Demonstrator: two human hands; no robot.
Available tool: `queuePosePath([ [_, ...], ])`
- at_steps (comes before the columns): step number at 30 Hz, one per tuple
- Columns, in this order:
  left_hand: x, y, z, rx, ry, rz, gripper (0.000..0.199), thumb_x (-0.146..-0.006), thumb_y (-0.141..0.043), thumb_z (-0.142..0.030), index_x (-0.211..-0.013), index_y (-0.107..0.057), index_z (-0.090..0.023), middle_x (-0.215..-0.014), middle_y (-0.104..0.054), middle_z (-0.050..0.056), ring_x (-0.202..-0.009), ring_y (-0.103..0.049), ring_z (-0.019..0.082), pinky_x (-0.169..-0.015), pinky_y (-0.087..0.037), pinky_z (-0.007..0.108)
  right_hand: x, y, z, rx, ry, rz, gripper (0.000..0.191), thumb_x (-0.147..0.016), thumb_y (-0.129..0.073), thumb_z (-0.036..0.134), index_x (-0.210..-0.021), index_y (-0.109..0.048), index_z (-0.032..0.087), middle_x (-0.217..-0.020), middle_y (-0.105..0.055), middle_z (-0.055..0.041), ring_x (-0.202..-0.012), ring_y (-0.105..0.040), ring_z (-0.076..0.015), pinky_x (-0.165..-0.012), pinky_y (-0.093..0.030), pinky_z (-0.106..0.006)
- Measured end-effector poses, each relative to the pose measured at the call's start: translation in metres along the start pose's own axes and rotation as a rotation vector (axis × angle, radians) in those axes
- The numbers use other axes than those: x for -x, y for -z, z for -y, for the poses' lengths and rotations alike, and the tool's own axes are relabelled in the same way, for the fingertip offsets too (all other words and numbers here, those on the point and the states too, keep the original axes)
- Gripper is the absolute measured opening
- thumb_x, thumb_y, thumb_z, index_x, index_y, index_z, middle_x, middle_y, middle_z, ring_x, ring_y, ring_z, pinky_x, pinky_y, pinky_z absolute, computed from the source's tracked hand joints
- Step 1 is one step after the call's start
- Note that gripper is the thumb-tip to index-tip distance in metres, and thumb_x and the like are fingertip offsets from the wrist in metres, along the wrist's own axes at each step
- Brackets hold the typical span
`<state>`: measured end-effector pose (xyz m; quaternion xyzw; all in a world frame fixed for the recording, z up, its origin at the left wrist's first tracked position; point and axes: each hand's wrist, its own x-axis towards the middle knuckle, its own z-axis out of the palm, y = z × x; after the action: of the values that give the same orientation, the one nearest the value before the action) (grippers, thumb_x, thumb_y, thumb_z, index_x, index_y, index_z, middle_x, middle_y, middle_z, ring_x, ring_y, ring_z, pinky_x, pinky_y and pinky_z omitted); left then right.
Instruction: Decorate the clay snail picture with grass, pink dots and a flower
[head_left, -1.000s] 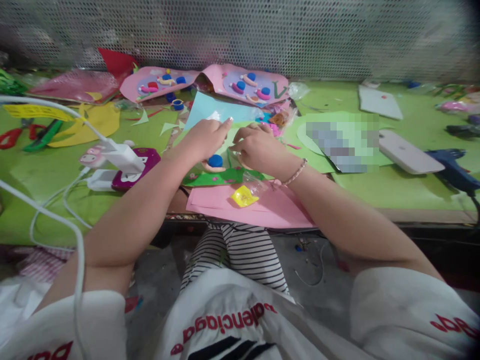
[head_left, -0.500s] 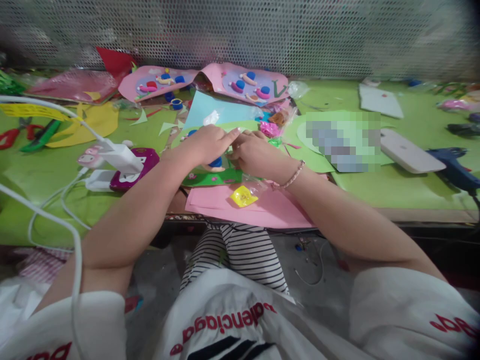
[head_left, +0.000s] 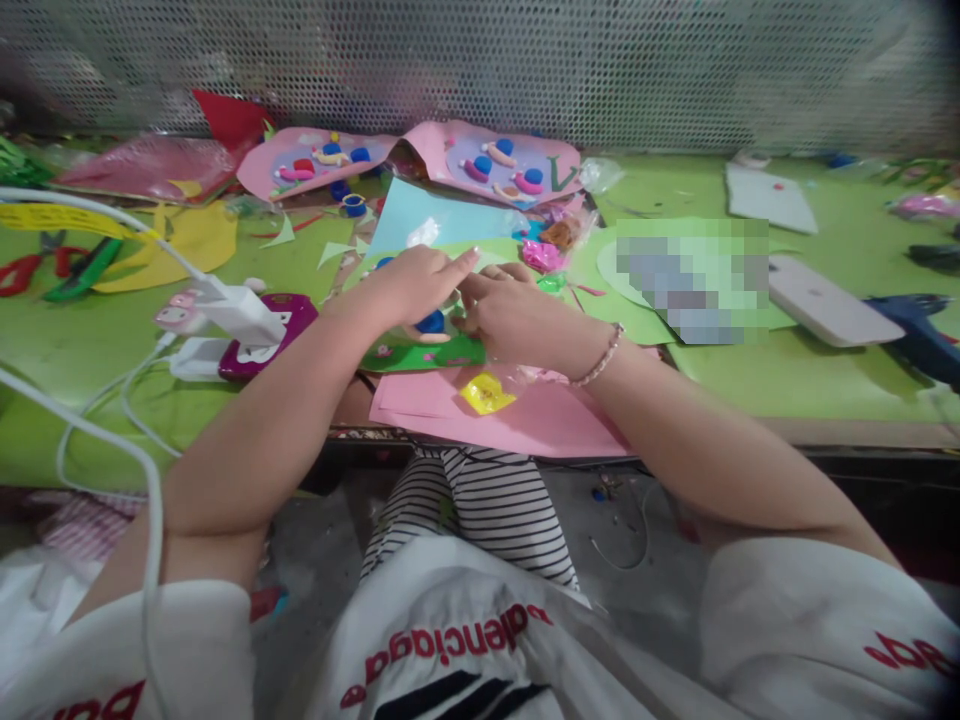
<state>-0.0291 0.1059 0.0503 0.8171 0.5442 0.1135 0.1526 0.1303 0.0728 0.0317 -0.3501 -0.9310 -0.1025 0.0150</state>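
Note:
My left hand (head_left: pixel 409 285) and my right hand (head_left: pixel 510 315) meet over a green craft sheet (head_left: pixel 431 353) near the table's front edge. A blue clay ball on a peach clay strip (head_left: pixel 430 325) lies on that sheet, under my left fingers. My left forefinger points right and touches my right fingertips; something small may be pinched between them, but it is hidden. A bead bracelet is on my right wrist. A pink paper sheet (head_left: pixel 540 415) with a yellow clay lump in plastic (head_left: pixel 487 392) lies just below my hands.
Pink cards with clay snails (head_left: pixel 499 160) lie at the back, with a light blue sheet (head_left: pixel 435 220) in front. A white charger and cables (head_left: pixel 236 310), scissors (head_left: pixel 52 265), a white phone (head_left: pixel 832 300) and a blue glue gun (head_left: pixel 919 335) are on the green table.
My left hand slid down and right from the light blue sheet until its forefinger met my right fingers. My right hand shifted slightly toward me.

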Motion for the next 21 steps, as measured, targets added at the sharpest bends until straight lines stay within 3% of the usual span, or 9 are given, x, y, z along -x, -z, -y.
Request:
queuePosePath([
  [7,-0.001,0.000,0.000,0.056,-0.015,-0.024,0.057,-0.087,-0.022,-0.059,-0.058,-0.048,-0.018,-0.062,-0.054,0.007,-0.072,-0.059,0.023,-0.072,-0.041,0.033,0.005,0.008,0.004,0.087,0.014,0.029,0.032,-0.084,-0.041,0.013,-0.100,-0.068,0.018,-0.116,-0.051,-0.0117,-0.102,-0.043,-0.0270,-0.095,-0.023,-0.049],
  [14,0.002,0.001,-0.001,0.090,-0.052,-0.071,0.062,-0.089,-0.017,-0.057,-0.063,-0.056,-0.017,-0.054,-0.046,0.004,-0.062,-0.055,0.018,-0.067,-0.041,0.030,0.005,0.015,0.006,0.078,-0.019,0.012,0.036,-0.082,-0.037,0.007,-0.095,-0.070,0.017,-0.121,-0.049,-0.0107,-0.106,-0.044,-0.0271,-0.098,-0.022,-0.052],
  [21,0.003,0.003,-0.003,-0.008,-0.034,0.010,0.062,-0.088,-0.018,-0.058,-0.073,-0.063,-0.017,-0.059,-0.054,0.004,-0.067,-0.058,0.019,-0.068,-0.042,0.029,0.007,0.008,0.010,0.083,0.047,0.057,0.033,-0.086,-0.038,0.013,-0.100,-0.067,0.013,-0.122,-0.050,-0.0150,-0.109,-0.044,-0.0271,-0.099,-0.024,-0.053],
])
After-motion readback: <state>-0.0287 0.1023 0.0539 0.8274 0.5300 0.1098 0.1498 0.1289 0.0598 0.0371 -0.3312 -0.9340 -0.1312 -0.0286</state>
